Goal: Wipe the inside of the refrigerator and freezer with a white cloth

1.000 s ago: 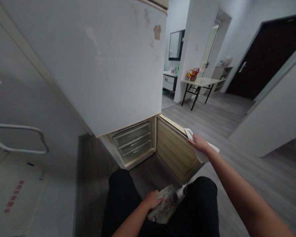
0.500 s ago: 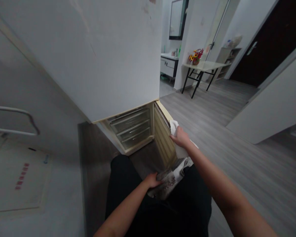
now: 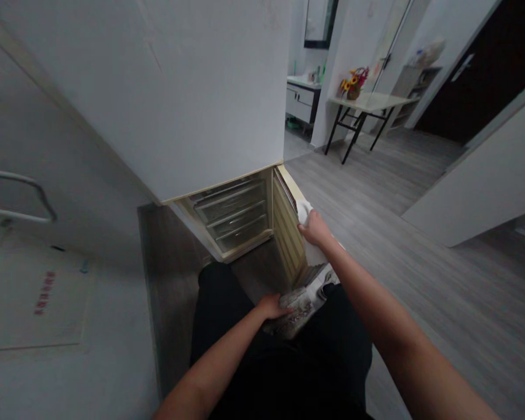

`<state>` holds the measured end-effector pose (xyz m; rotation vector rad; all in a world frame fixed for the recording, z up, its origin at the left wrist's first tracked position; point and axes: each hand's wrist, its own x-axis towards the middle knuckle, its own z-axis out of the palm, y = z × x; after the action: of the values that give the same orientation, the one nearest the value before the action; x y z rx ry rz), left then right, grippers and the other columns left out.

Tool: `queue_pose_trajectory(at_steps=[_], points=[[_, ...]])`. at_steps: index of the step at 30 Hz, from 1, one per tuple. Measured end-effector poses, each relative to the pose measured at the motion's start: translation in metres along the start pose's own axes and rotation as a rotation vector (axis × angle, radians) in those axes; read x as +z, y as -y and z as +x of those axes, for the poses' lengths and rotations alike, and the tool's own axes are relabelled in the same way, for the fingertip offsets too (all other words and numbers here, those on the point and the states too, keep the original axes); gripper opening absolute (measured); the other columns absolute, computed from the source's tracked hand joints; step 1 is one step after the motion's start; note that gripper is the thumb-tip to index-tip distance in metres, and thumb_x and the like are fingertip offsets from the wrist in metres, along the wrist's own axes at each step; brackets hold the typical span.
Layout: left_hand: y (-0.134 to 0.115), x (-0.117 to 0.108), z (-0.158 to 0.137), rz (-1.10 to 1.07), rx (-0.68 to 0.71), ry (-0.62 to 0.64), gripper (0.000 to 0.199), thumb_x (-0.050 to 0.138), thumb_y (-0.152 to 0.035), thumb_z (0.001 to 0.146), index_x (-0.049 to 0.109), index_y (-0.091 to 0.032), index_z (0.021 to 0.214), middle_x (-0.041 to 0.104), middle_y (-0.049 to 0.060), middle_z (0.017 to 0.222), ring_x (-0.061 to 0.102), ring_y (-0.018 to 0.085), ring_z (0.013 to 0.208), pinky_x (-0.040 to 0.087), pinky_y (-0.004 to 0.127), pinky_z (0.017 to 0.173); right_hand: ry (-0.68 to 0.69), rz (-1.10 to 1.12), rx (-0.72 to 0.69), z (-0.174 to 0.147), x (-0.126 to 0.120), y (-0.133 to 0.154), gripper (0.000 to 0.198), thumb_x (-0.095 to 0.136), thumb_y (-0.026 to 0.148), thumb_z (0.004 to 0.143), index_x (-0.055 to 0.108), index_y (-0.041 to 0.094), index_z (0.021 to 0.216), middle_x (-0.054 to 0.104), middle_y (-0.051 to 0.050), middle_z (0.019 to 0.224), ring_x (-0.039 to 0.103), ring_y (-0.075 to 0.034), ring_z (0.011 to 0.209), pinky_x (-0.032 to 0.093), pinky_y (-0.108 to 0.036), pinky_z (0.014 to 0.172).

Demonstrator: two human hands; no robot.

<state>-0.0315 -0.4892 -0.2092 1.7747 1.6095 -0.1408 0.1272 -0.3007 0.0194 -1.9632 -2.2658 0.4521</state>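
My right hand (image 3: pixel 315 228) is closed around a white cloth (image 3: pixel 304 210) and presses it on the edge of an open lower fridge door (image 3: pixel 290 230). Part of the white material hangs down beside the door's outer side, partly hidden by my wrist. Low between my knees, my left hand (image 3: pixel 275 307) grips a grey-and-white, dirty-looking rag (image 3: pixel 300 309), which lies against my right thigh. Behind the door, the compartment shows several clear-fronted drawers (image 3: pixel 238 219), all pushed in.
Above the compartment stands a large white panel (image 3: pixel 219 99). To the left is a white surface with red lettering (image 3: pixel 44 293) and a metal handle (image 3: pixel 44 198). A folding table (image 3: pixel 376 102) with flowers (image 3: pixel 354 81) stands farther back. A white panel (image 3: pixel 476 175) rises on the right.
The view has tilted down slightly, so the room sits higher in the picture. My right hand stays at the door edge with the white cloth, shifted only a little. The left still holds the rag.
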Motion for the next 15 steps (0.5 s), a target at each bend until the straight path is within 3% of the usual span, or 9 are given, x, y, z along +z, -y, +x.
queue_pose_trajectory(at_steps=[7, 15], points=[[-0.006, 0.002, 0.0, -0.046, -0.049, 0.085, 0.094, 0.056, -0.085, 0.073, 0.059, -0.014, 0.135, 0.064, 0.022, 0.14, 0.061, 0.039, 0.127, 0.049, 0.042, 0.101, -0.013, 0.004, 0.002, 0.002, 0.001, 0.001, 0.057, 0.056, 0.041, 0.097, 0.041, 0.004, 0.137, 0.052, -0.025, 0.137, 0.063, -0.035, 0.118, 0.051, -0.043, 0.1], [0.003, 0.002, 0.023, -0.091, 0.01, 0.11, 0.084, 0.062, -0.081, 0.072, 0.063, -0.02, 0.129, 0.065, 0.024, 0.136, 0.062, 0.042, 0.125, 0.049, 0.046, 0.101, -0.001, 0.019, 0.003, 0.003, 0.0, -0.005, 0.058, 0.057, 0.04, 0.096, 0.041, 0.005, 0.139, 0.051, -0.025, 0.14, 0.063, -0.034, 0.118, 0.05, -0.042, 0.1]])
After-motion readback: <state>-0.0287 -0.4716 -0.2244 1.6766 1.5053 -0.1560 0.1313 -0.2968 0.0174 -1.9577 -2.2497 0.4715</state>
